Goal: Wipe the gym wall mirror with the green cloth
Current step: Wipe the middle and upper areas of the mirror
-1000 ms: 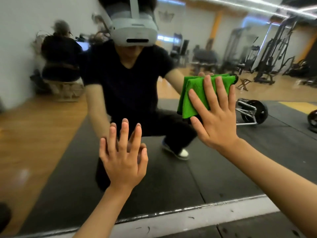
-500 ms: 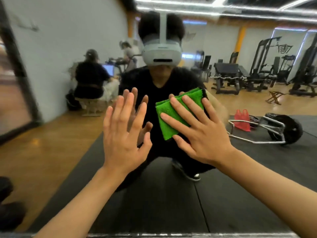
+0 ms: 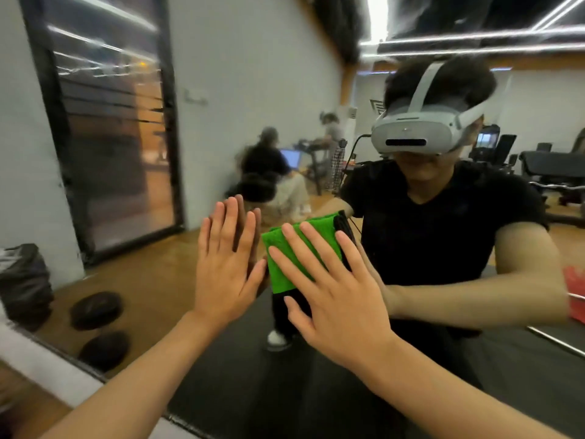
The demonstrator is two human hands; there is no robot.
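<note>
R hand [image 3: 335,299]: fingers straight and fanned apart, palm flat, pressing the green cloth [image 3: 296,245] onto the mirror [image 3: 253,90]. No curl round it, no pinch.
L hand [image 3: 226,267]: flat on bare glass, fingers straight and close together, thumb out toward the cloth's left edge. Holds nothing. Fingertips meet their own reflection.
Cloth: folded pad at approx. mid-frame, between the two hands, under R fingers. Dark strip along its right side; can't tell what that is.

Hidden/unclear: cloth's lower right part is under R palm. Seated figures [image 3: 269,160] in the reflection are blurred, no detail. Red item [image 3: 574,293] cut off at the right edge. Both forearms run out of frame at the bottom.

Edges/room: mirror's bottom edge runs diagonally across lower left, white strip [image 3: 47,365] beneath it. Bare glass above and to the left of L hand, also below both wrists. Two dark round weights [image 3: 95,308] reflected near that lower edge.
</note>
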